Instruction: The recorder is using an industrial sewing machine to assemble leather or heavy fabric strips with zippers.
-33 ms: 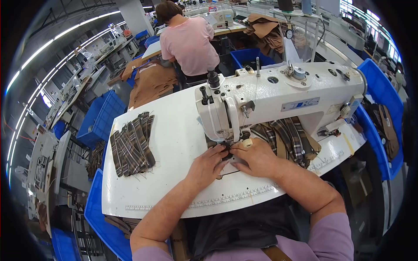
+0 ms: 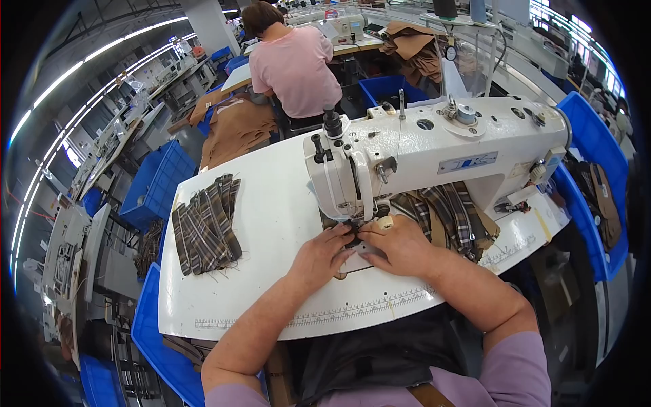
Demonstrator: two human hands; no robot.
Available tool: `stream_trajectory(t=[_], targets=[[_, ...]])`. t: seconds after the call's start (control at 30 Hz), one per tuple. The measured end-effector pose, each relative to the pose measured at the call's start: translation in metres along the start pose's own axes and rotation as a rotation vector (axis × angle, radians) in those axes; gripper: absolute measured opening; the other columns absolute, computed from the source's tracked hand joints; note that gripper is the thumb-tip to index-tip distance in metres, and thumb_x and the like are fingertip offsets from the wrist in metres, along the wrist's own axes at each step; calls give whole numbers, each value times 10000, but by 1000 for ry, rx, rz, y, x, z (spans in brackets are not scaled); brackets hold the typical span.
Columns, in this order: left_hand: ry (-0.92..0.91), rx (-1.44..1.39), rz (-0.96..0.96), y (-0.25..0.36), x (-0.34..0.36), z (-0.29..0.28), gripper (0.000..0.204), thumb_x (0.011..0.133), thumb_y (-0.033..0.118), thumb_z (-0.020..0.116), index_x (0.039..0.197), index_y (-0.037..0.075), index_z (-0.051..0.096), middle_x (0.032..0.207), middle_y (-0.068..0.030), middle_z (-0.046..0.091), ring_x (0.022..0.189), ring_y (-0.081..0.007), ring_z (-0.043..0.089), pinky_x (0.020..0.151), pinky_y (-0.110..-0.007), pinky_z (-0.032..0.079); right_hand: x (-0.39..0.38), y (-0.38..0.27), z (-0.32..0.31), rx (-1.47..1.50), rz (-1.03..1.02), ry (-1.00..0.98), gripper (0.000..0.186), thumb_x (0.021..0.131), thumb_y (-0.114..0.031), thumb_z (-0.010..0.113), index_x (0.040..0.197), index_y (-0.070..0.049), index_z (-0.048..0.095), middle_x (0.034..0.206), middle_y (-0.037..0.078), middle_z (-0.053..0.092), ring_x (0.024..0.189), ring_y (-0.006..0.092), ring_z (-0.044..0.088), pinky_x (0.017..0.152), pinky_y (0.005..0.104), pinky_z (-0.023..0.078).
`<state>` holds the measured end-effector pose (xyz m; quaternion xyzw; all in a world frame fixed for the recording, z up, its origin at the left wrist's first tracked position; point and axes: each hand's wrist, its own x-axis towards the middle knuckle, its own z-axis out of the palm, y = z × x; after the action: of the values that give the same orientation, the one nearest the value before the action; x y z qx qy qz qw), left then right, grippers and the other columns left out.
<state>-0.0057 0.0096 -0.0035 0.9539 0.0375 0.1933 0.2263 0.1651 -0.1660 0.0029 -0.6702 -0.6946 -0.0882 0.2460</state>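
Observation:
A white sewing machine [image 2: 495, 136] stands on a white table [image 2: 258, 203]. My left hand [image 2: 320, 258] has its fingers bent over a small dark fabric piece [image 2: 351, 234] beneath the needle area. Beside it, my right hand [image 2: 400, 247] grips the same piece, fingers curled, with a yellowish band around one of them. What lies under my fingertips is partly hidden. A pile of brown plaid pieces [image 2: 203, 227] with loose threads rests at the table's left. More plaid and tan pieces [image 2: 461, 217] lie under the machine arm, to the right of my right hand.
Blue bins flank the table at left [image 2: 146, 308] and right [image 2: 600, 237]; another [image 2: 152, 180] sits farther left. Ahead, a person in a pink top [image 2: 295, 71] works beside heaped tan fabric [image 2: 234, 129]. A ruler strip [image 2: 264, 321] runs along the table's near edge.

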Motion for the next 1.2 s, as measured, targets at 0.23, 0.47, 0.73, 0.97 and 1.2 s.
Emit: stream_trajectory(t=[0.23,0.47,0.73,0.97,1.2], targets=[[-189,58,-22,-4,29,-27,354,919,67,666,1267,34,720,1139,-187,743,999,-374,718,927,-430,583,0,1,0,23,-24,69,351,871,-342,756,1094,-70,759,1001,71,697,1001,280,639,837,425,527],[-237,266,22,-15,38,-33,447,843,1,632,1277,67,717,1027,-166,759,921,-361,726,858,-431,590,3,4,4,51,-67,147,248,863,-284,760,1010,-85,756,964,84,673,951,300,646,812,438,524],[-132,968,444,-24,29,-34,194,834,71,642,998,13,726,948,-60,700,959,-244,679,979,-367,538,-3,3,-12,-35,-32,225,141,832,-213,765,921,-104,754,862,58,666,866,273,653,767,425,500],[204,962,269,-74,-65,-128,194,772,4,640,943,-32,723,1012,-135,683,1114,-278,664,1155,-466,464,-37,1,-68,-220,158,203,209,813,-219,799,947,-63,756,1008,78,737,961,286,679,863,427,516],[187,742,-171,-46,-128,-111,372,845,121,704,1209,46,712,1325,-116,675,1285,-264,620,1207,-565,313,-104,26,-105,-159,552,222,478,808,-292,815,1170,10,732,1195,222,704,1115,401,654,996,465,524]])
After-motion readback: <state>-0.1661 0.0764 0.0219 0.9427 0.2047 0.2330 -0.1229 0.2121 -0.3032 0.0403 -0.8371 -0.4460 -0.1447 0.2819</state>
